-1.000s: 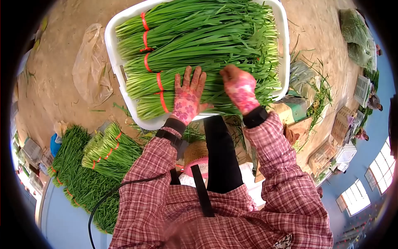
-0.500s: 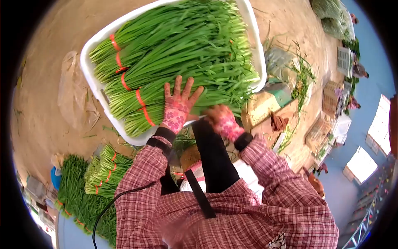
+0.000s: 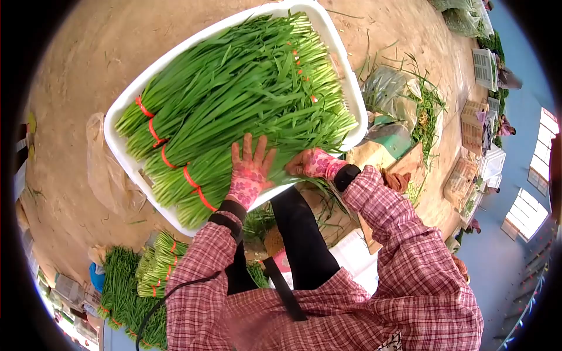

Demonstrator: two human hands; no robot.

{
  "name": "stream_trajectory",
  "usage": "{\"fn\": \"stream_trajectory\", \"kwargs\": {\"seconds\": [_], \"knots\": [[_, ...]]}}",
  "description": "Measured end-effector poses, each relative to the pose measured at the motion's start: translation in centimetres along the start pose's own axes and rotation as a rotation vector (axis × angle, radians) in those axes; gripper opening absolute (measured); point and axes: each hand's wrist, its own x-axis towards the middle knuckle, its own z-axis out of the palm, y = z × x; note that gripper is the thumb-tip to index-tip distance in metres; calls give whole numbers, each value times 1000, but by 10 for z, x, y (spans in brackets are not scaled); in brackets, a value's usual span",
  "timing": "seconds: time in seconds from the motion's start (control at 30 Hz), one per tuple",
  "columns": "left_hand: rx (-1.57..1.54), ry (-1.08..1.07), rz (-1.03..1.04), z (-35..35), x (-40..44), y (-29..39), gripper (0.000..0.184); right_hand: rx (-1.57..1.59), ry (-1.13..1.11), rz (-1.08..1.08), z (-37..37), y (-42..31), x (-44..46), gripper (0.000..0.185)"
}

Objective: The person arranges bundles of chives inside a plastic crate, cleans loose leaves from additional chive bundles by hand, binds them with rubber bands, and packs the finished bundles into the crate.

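Observation:
Bundles of long green stalks (image 3: 216, 99) tied with red bands fill a white tray (image 3: 132, 193). My left hand (image 3: 249, 172), in a pink flowered glove with bare fingertips, lies spread on the bundle nearest me. Close to the tray's near right edge is my right hand (image 3: 313, 164), gloved alike, its fingers pinched around some green leaves (image 3: 293, 169) at the side of that bundle. The fingertips of the right hand are partly hidden.
More banded bundles (image 3: 158, 263) are piled at the lower left. A clear plastic sheet (image 3: 108, 169) lies on the ground at left. Right of the tray are a cardboard box (image 3: 370, 155), plastic bags and loose leaves. Crates (image 3: 473, 126) and people stand at far right.
The view has shifted, and the tray appears turned and farther left. My right hand has moved from atop the bundles to the near edge. My left hand stays spread on the near bundle.

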Motion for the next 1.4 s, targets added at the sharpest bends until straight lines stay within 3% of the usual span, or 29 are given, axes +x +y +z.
{"fn": "stream_trajectory", "kwargs": {"seconds": [0.07, 0.23, 0.27, 0.37, 0.43, 0.53, 0.63, 0.7, 0.8, 0.83, 0.9, 0.97, 1.0, 1.1, 1.2, 1.3, 1.37, 1.4], "knots": [[34, -123, -23, 12, 12, 0, 106, -14, -46, -18, -12, 3, 13, 26], [47, -73, -13, 5, 9, -1, 102, -103, -19, -100, -20, -19, -17, 22], [33, -90, -21, -1, 7, 1, 102, 91, 88, -171, -24, -46, -35, 18], [1, -74, 0, -9, 7, 9, 103, 748, 113, -153, -50, -69, -38, 32], [-73, 9, 38, -6, 11, 9, 106, 943, 255, -86, -57, -26, 6, 33], [-14, -151, 22, -2, 35, 6, 113, 1162, 369, 75, -54, -2, 50, 30], [16, -227, 13, -13, 33, 11, 115, 1034, 362, 82, -65, -10, 37, 28], [5, -221, 25, -28, 32, 9, 116, 780, 315, 77, -83, -30, 6, 26], [-71, -186, 40, -48, 21, 11, 116, 627, 607, -33, -97, -27, -5, 22], [-86, -188, 39, -52, 19, 11, 116, 724, 752, 6, -111, -38, -5, 22], [-114, -160, 26, -52, 17, 13, 115, 419, 1113, -102, -131, 12, 40, 22], [-124, -141, 20, -52, 18, 13, 115, -6, 1180, -113, -156, 35, 69, 24], [-103, -154, 9, -62, 19, 13, 105, 10, 1088, -34, -164, 35, 75, 25], [-118, -121, 22, -55, 18, 12, 101, 6, 973, 107, -181, 29, 86, 21], [-139, -53, 53, -57, 11, 12, 96, -91, 1228, 21, -176, 41, 92, 20], [-83, 270, 121, -63, 0, -5, 86, 201, 1250, 48, -176, 31, 45, 18], [-103, 369, -122, -95, 18, -23, 92, 220, 1271, 13, -171, 15, 14, 16], [-146, 396, -263, -108, 32, -34, 96, 127, 1286, -138, -166, 11, 11, 16]]}}
